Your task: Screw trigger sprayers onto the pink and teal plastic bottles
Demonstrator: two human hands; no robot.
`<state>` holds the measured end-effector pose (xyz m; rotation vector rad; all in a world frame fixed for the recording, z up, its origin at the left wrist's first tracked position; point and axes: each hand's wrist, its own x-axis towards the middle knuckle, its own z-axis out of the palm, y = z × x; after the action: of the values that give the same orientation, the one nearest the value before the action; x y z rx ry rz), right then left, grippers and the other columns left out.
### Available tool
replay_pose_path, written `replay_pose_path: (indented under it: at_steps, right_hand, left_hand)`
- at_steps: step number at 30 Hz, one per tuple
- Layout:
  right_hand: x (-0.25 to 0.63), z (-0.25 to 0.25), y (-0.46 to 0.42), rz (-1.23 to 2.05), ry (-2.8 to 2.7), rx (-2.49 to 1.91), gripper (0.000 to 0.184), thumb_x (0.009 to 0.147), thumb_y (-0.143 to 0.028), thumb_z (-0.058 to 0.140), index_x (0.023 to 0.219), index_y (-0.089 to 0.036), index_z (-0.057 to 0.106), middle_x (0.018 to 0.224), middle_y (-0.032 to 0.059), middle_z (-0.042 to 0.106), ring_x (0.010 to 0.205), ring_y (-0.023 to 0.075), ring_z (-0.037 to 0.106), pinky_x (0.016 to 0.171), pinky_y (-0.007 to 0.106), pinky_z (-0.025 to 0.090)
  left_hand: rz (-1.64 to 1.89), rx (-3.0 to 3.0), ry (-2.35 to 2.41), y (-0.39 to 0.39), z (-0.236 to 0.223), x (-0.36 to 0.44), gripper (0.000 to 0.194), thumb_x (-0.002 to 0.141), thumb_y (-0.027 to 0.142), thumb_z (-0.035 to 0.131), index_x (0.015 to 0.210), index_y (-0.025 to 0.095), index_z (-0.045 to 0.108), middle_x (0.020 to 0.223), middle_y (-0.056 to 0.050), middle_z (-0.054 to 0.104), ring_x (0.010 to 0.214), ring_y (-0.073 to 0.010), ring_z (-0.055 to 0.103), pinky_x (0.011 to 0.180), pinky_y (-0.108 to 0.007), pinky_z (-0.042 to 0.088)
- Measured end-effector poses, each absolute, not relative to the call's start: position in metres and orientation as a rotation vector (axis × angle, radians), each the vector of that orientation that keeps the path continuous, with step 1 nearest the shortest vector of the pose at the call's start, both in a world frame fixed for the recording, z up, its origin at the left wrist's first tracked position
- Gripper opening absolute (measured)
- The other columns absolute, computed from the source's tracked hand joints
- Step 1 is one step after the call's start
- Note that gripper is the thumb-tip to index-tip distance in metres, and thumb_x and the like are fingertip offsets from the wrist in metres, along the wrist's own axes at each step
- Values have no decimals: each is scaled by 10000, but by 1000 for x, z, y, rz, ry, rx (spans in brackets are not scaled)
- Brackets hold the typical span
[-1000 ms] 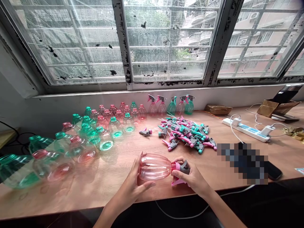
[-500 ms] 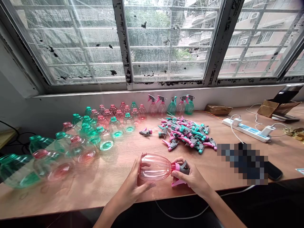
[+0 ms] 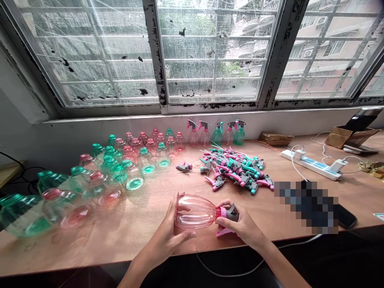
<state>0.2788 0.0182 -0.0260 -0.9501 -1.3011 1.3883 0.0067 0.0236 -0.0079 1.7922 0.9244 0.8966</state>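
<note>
A clear pink spray bottle lies sideways between my hands, over the front part of the table. My left hand is wrapped round its base end. At the neck, a grey and pink trigger sprayer head sits against the bottle, its pink trigger pointing down. My right hand grips that head, thumb on the near side and fingers behind it. Beyond my hands lies a heap of loose sprayer heads in pink, teal and grey. One sprayer head lies apart, left of the heap.
Several open green and pink bottles stand in rows on the left. Against the wall, several bottles with sprayers stand in a line. To the right are a white power strip, a dark phone partly blurred, and a cardboard box.
Almost nothing differs. The bottle and both hands keep their places, with only a very slight shift of the sprayer head in my right hand.
</note>
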Motion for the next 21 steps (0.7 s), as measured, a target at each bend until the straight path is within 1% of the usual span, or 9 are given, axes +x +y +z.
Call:
replay_pose_path:
  at_steps: [3,5,8,10,13,16,21]
  right_hand:
    - [279,-26,18,1393,-1290,-953,414,812,-434,869,1027,-200,604,737,-19,741,649,200,751,634,318,636]
    - [279,-26,18,1390,-1284,-951,414,815,-435,867,1027,-198,602,726,-17,748,642,196,750,623,308,631]
    - [279,-26,18,1405,-1277,-944,425,812,-442,867,1030,-199,596,726,-11,757,637,200,753,611,310,637]
    - [280,-26,18,1415,-1274,-942,434,808,-450,868,1032,-202,592,721,-11,757,634,209,755,604,319,642]
    - [279,-27,18,1414,-1274,-942,435,810,-453,866,1036,-202,591,717,-10,756,639,216,752,609,335,646]
    - [279,-28,19,1411,-1274,-934,427,815,-449,865,1032,-199,596,725,-7,752,653,217,745,622,348,648]
    - [279,-27,18,1400,-1283,-949,425,815,-451,864,1032,-198,601,725,-6,758,646,211,747,619,326,624]
  left_hand:
    - [878,1805,927,22,-5,7,881,959,349,718,1616,425,136,1668,-103,247,1366,-306,483,1203,-537,353]
    - [880,1810,924,23,-6,7,891,963,351,712,1622,419,116,1685,-104,227,1412,-318,447,1216,-539,340]
    - [903,1831,933,25,-10,6,949,961,330,715,1631,427,51,1711,-94,189,1490,-337,354,1242,-546,291]
    - [921,1848,930,26,-12,5,962,963,312,708,1629,449,28,1706,-86,202,1448,-327,413,1226,-537,320]
    - [940,1854,911,25,-12,6,953,970,294,694,1623,478,26,1683,-82,239,1313,-292,538,1161,-503,416]
    - [946,1856,917,24,-10,7,946,975,285,685,1621,486,25,1661,-82,277,1279,-281,556,1133,-487,443]
    - [930,1847,941,22,-10,7,951,977,287,676,1633,444,7,1619,-113,341,1268,-282,565,1139,-496,431]
